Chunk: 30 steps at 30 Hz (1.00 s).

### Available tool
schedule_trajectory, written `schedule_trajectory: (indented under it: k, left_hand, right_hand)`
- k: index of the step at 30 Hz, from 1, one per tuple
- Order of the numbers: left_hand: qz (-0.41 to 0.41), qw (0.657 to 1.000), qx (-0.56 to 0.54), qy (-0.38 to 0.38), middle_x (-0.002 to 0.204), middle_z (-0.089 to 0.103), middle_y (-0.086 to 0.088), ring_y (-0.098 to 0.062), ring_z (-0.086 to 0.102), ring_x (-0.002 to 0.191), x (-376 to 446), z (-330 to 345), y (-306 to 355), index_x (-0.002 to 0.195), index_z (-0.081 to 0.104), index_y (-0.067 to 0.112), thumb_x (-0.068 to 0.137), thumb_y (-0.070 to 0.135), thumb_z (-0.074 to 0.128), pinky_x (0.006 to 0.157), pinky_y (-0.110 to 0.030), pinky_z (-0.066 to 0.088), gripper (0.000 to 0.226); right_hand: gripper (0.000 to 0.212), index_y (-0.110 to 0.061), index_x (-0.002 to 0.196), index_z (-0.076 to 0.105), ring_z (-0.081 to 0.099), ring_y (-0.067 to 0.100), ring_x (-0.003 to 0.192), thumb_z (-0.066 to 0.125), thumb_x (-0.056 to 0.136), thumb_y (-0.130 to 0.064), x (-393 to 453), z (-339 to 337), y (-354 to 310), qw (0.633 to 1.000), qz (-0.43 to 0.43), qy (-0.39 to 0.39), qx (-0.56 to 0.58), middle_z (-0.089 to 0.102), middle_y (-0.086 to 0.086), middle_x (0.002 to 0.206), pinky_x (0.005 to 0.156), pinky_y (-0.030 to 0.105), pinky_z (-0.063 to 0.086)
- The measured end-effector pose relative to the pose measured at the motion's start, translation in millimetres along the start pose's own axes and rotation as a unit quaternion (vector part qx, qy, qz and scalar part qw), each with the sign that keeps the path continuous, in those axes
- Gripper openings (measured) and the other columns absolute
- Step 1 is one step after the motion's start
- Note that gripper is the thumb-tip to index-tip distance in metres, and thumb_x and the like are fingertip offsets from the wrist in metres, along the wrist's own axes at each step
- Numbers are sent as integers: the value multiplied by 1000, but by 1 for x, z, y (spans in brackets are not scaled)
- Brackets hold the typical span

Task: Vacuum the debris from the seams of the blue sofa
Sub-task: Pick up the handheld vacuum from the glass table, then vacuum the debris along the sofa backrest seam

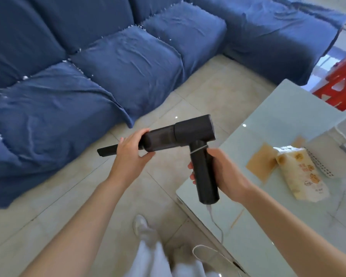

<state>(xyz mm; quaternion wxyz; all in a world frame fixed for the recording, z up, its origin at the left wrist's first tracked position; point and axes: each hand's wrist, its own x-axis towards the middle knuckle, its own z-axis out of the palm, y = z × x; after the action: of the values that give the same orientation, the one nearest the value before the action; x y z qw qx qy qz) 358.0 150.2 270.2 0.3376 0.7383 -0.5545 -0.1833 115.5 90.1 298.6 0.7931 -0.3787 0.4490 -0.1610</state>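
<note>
A black handheld vacuum (190, 130) is held in the air above the tiled floor, in front of the blue sofa (116, 62). My right hand (222, 174) grips its upright handle. My left hand (131, 150) holds the front of the barrel where the narrow crevice nozzle (106, 151) joins it; the nozzle points left. White debris (78, 67) lies along the sofa's seams between the seat cushions and the backrests.
A pale glass table (288, 226) stands at the right with a tissue pack (300, 174) and a brown paper sheet on it. A white cable (214, 222) hangs from the vacuum's handle. A red stool (344, 84) stands at the far right. My legs show at the bottom.
</note>
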Motion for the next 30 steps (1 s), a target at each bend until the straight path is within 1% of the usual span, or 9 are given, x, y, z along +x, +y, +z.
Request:
schedule_trajectory:
  k: [2, 3, 8, 11, 14, 18, 21, 26, 30]
  left_hand:
    - [-19, 1000, 3, 23, 115, 58, 15, -14, 54, 105, 4, -31, -23, 126, 56, 19, 77, 11, 81, 99, -27, 31, 56]
    - [-28, 999, 5, 37, 116, 60, 13, -16, 55, 105, 6, -47, -34, 126, 56, 18, 76, 11, 81, 97, -25, 31, 56]
    - [-67, 993, 7, 95, 111, 56, 18, -2, 48, 95, 16, -125, -89, 122, 58, 16, 74, 9, 82, 106, -51, 37, 54]
    - [-104, 987, 5, 119, 112, 56, 16, -4, 51, 100, 22, -173, -134, 122, 58, 15, 74, 8, 81, 105, -52, 39, 54]
    - [-139, 979, -7, 147, 109, 59, 14, -7, 53, 101, 25, -206, -174, 121, 57, 17, 75, 7, 79, 105, -50, 39, 52]
    - [-175, 970, -10, 166, 109, 58, 13, -10, 54, 104, 36, -238, -217, 123, 56, 17, 78, 7, 76, 109, -50, 36, 50]
    - [-204, 961, -11, 184, 111, 57, 13, -17, 55, 110, 47, -258, -248, 125, 55, 17, 80, 9, 75, 111, -46, 36, 50]
    - [-232, 950, -2, 210, 107, 55, 15, -16, 55, 107, 71, -278, -297, 126, 53, 22, 79, 12, 77, 96, -26, 41, 54]
    - [-265, 938, 34, 222, 108, 61, 9, -18, 55, 107, 101, -293, -330, 130, 52, 25, 80, 18, 77, 98, -33, 45, 57]
  right_hand:
    - [42, -4, 113, 59, 64, 29, 78, 31, 99, -33, 21, 31, -12, 999, 12, -33, -10, 69, 15, 96, 77, 40, 54]
    - [43, -4, 114, 59, 65, 30, 79, 28, 100, -31, 31, 49, -18, 999, 17, -46, -11, 69, 15, 96, 78, 41, 54]
    - [41, -1, 120, 57, 66, 33, 78, 31, 102, -28, 88, 137, -39, 995, 41, -95, 3, 71, 19, 96, 80, 45, 54]
    - [38, 0, 118, 57, 66, 34, 76, 36, 98, -25, 125, 201, -47, 991, 49, -126, 7, 69, 22, 95, 78, 45, 54]
    - [40, 0, 123, 57, 65, 36, 82, 42, 95, -25, 157, 249, -50, 987, 44, -155, -27, 68, 24, 100, 83, 48, 52]
    - [44, -2, 125, 56, 66, 30, 84, 47, 88, -25, 190, 306, -55, 981, 41, -185, -46, 66, 23, 101, 73, 38, 57]
    - [42, -2, 128, 54, 65, 31, 86, 45, 92, -21, 217, 344, -61, 978, 47, -192, -59, 65, 23, 101, 72, 38, 57]
    - [33, -4, 126, 55, 66, 29, 87, 39, 101, -18, 266, 389, -77, 974, 51, -201, -91, 63, 25, 107, 66, 33, 59]
    - [32, -2, 122, 56, 66, 31, 84, 38, 102, -20, 319, 421, -96, 971, 113, -189, -92, 63, 24, 104, 62, 35, 59]
